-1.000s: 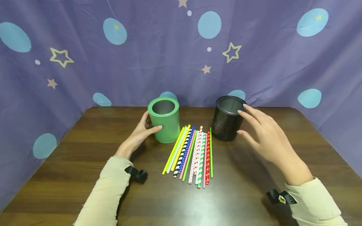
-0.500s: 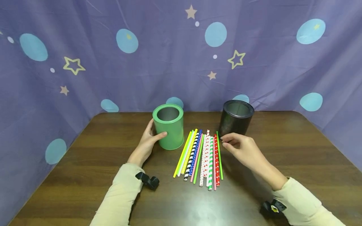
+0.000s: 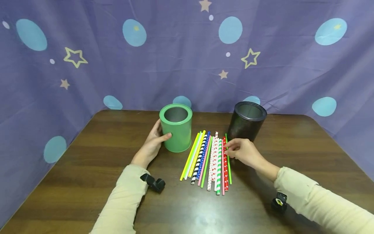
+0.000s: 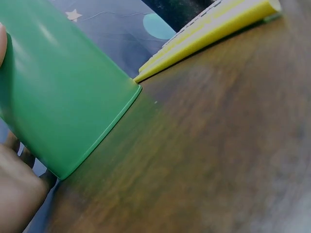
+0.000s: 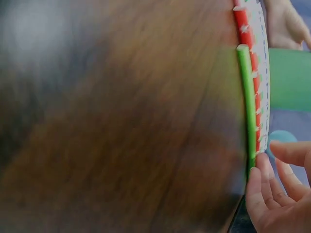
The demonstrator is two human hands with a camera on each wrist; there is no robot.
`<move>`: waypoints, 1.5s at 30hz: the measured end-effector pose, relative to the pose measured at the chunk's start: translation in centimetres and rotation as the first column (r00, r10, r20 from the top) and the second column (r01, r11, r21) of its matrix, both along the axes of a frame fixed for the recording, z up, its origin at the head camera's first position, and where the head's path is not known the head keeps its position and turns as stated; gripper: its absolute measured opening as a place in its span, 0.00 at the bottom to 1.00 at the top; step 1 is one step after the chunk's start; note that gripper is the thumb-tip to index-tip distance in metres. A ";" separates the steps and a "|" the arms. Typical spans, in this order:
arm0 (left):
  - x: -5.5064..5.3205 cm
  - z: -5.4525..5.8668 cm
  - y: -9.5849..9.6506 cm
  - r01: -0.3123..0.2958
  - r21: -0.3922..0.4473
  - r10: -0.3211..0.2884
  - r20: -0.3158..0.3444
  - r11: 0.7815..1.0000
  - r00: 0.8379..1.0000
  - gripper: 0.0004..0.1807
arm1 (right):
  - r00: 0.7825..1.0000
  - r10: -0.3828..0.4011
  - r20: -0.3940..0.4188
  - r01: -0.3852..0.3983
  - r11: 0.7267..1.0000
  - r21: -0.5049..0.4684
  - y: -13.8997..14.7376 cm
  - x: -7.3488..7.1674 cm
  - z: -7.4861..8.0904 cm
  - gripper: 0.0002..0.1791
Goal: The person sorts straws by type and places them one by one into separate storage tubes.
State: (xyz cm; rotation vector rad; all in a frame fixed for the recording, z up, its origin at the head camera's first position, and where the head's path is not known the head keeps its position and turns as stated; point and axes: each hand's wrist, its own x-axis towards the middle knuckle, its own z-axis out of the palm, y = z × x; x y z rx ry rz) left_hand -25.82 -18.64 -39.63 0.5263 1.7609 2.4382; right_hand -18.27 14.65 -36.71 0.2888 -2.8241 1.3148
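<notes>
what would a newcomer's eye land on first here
Probably the row of brightly coloured straws, plain, striped and dotted, lying side by side mid-table. Next might come the green can by their far end on the left and the black can on the right. Behind everything hangs a star-printed purple cloth.

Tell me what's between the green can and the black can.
Head view: the far ends of a row of straws, assorted colors and patterns, lying on the table.
</notes>
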 end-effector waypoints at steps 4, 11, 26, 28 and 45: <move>0.0 0.0 0.1 0.007 0.006 -0.007 -0.010 1.000 1.000 0.58 | 1.000 -0.026 -0.001 0.026 0.997 0.073 0.0 -0.5 -0.3 0.11; 0.4 0.0 0.1 -0.023 0.020 0.023 0.016 1.000 1.000 0.54 | 0.999 -0.031 -0.021 0.034 0.984 0.173 -0.4 -0.6 -0.4 0.11; 0.8 0.3 -0.4 -0.085 0.022 0.085 0.026 0.996 0.996 0.48 | 0.998 -0.049 0.038 0.035 0.947 0.319 -1.9 -0.5 0.5 0.16; 0.8 0.4 -0.5 -0.094 0.014 0.093 0.023 0.996 0.995 0.47 | 0.997 -0.053 0.047 0.035 0.945 0.326 -2.1 -0.6 0.7 0.17; 1.2 0.6 -0.8 -0.120 -0.028 0.121 0.027 0.992 0.992 0.43 | 0.997 -0.063 0.042 0.044 0.933 0.357 -2.0 -0.7 1.2 0.25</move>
